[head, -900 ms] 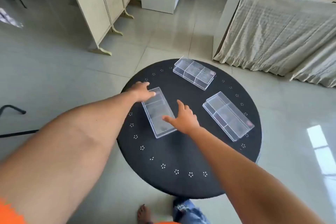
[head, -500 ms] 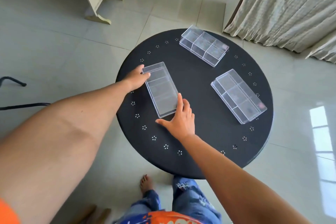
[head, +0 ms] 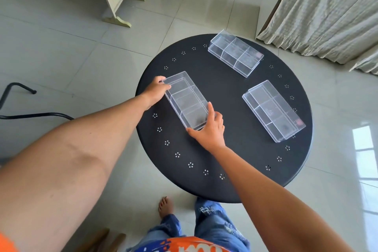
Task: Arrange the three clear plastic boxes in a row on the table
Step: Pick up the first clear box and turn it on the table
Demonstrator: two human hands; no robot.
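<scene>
Gripping opposite ends of the near-left clear plastic box (head: 185,101), both hands were clamped on it: the left hand (head: 155,92) wrapped the far end, thumb on the top corner, and the right hand (head: 210,130) held the near end, index finger raised along the box's right edge and thumb stretched under its near corner. Whether the box rested on the tabletop or was lifted a little could not be told. It lay on the left part of the round black table (head: 223,155), its long axis angled from far left to near right, with inner dividers visible through the plastic.

The second clear box (head: 273,110) sat flat on the right side of the table, well apart from the held one and angled much the same way. The third clear box (head: 235,53) lay near the far edge, turned at its own slant. The three formed a loose triangle, not a row. A draped beige cloth (head: 327,10) hung beyond the table.
</scene>
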